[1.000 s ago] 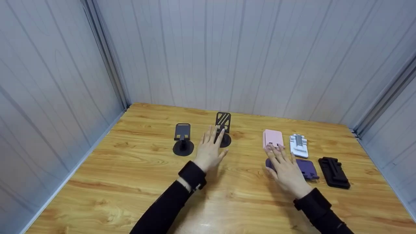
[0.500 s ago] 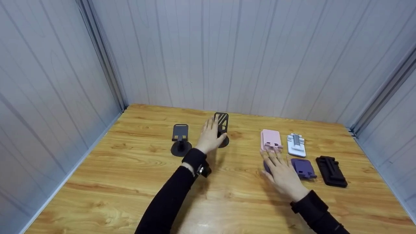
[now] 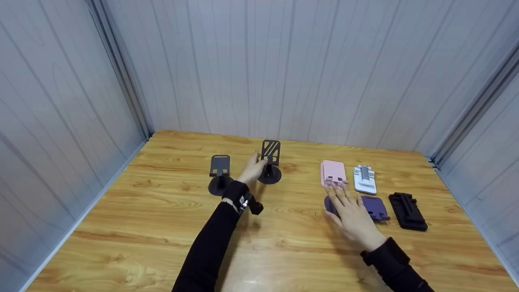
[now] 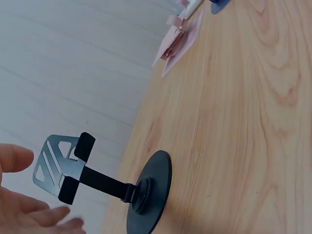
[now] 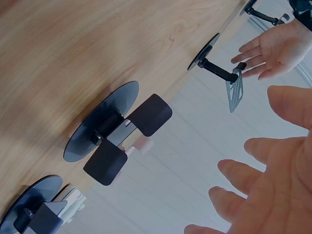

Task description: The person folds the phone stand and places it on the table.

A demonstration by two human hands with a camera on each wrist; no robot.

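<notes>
The left hand's grip [image 3: 252, 168] is spread apart beside the black slotted metal phone stand [image 3: 270, 153] (upright, round-based) on the glossy wooden worktop [image 3: 162, 211]; the right hand [image 3: 352, 211] lies flat, apparently touching the purple plastic stand [image 3: 375, 207].

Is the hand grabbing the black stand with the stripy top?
No, in the left wrist view the left hand is open beside the black stand, with a gap between its fingers and the stand.

purple stand [image 3: 375, 207]: half hidden under right hand [image 3: 352, 215] | left hand [image 4: 29, 214]: cut by frame edge
</notes>
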